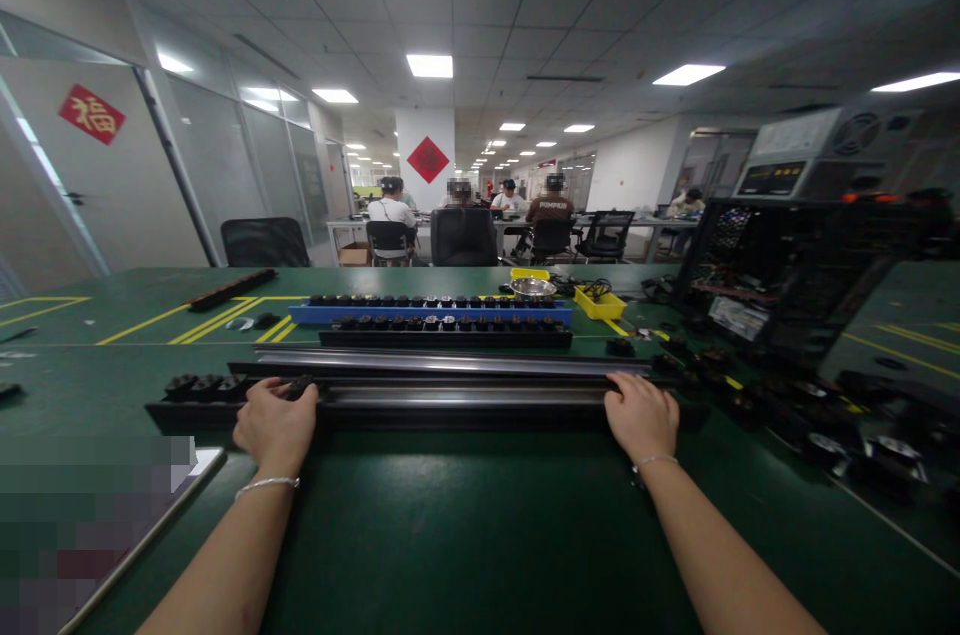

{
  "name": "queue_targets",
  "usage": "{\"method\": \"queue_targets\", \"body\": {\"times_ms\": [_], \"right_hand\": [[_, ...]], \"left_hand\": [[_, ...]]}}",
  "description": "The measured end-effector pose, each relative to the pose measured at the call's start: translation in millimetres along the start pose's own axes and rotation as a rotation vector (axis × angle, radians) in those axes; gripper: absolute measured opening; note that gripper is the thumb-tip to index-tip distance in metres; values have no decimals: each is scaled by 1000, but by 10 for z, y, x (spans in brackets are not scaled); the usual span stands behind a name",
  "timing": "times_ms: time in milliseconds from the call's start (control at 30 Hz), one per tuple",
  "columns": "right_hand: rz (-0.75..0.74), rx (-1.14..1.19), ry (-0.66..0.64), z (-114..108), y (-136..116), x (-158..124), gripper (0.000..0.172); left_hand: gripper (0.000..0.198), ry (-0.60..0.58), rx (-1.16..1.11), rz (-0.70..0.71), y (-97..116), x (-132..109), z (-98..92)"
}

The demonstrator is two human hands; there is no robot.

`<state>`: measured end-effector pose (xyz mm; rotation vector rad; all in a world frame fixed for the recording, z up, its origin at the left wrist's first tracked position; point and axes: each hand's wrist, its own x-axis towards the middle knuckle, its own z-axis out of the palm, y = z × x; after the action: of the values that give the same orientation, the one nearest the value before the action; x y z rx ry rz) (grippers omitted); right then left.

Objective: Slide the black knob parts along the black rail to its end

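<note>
A long black rail with a shiny metal strip lies across the green table before me. At its left end sit several small black parts in a row. My left hand is closed on another small black part over the rail, beside that row. Toward the rail's right end, my right hand grips its edge, fingers over the top. Just behind lies a second black rail with a metal strip.
Behind the rails stand a blue rail and a black rail with small parts, a metal bowl and a yellow tray. An open computer case and scattered black parts are at the right. People sit farther back.
</note>
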<state>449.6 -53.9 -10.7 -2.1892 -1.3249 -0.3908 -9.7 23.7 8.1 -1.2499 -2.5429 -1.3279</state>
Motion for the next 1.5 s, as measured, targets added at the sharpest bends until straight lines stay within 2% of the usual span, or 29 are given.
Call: {"method": "queue_targets", "body": {"times_ms": [533, 933, 1267, 1500], "right_hand": [[0, 13, 59, 17, -13, -9, 43], [9, 11, 14, -16, -21, -15, 44], [23, 2, 37, -13, -51, -10, 43], [24, 7, 7, -27, -43, -3, 43]], "left_hand": [[53, -13, 6, 53, 11, -12, 52], [51, -20, -12, 79, 77, -89, 41], [49, -94, -31, 49, 77, -98, 53], [49, -103, -37, 48, 64, -95, 71]]}}
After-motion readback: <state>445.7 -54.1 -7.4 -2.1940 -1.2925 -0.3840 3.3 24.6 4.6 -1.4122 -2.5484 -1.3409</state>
